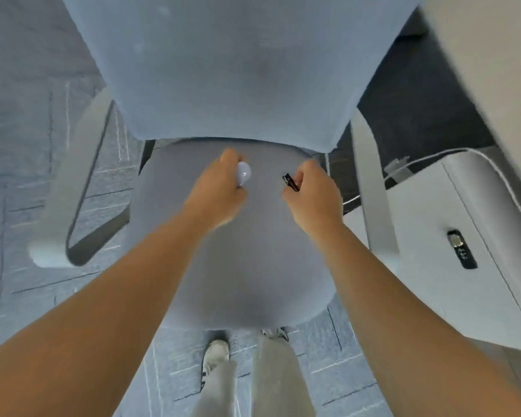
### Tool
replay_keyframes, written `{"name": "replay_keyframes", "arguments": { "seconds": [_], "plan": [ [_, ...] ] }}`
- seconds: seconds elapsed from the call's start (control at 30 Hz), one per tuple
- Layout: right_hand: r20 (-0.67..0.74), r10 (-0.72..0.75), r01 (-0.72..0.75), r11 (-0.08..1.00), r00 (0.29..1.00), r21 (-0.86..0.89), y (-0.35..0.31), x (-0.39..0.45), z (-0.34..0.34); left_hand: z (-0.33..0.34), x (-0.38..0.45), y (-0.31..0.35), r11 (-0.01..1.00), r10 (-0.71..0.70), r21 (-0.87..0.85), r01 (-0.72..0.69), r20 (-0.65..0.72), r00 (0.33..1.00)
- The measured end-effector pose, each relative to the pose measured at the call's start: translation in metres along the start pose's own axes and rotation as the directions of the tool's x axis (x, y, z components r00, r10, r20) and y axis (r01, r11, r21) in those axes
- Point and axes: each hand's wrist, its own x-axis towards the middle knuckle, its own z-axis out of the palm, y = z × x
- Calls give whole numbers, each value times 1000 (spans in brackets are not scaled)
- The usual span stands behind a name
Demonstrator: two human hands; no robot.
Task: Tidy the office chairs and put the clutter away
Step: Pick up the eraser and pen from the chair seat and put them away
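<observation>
A grey-blue office chair [247,266] stands right in front of me, its backrest at the top of the view and its seat below both hands. My left hand [220,194] is shut on a small white rounded object [243,173] just above the back of the seat. My right hand [313,194] is shut on a small thin black object [290,182], whose end sticks out toward the left. The two hands are a short gap apart. The picture is blurred, so I cannot tell what either small object is.
White armrests [73,188] flank the seat on both sides. A white cabinet [463,242] with a dark combination lock [461,249] and a white cable stands on the right, under a desk edge. Grey carpet tiles cover the floor. My shoes show below the seat.
</observation>
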Motion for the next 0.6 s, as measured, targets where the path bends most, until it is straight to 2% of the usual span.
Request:
{"name": "replay_keyframes", "arguments": {
  "seconds": [0.13, 0.27, 0.47, 0.6],
  "plan": [
    [-112, 133, -127, 990, 985, 61, 32, -48, -52, 15, -29, 59, 981, 173, 71, -183, 127, 977],
    [-215, 260, -254, 966, 941, 57, 77, -105, -100, 48, -65, 115, 925, 319, 102, -365, 310, 896],
    [-369, 495, -452, 869, 786, 202, 159, -205, -160, 115, -140, 193, 795, 485, 98, -599, 491, 724],
    [-437, 600, -541, 798, 670, 266, 217, -283, -193, 166, -202, 240, 721, 538, 77, -689, 565, 625]
  ]
}}
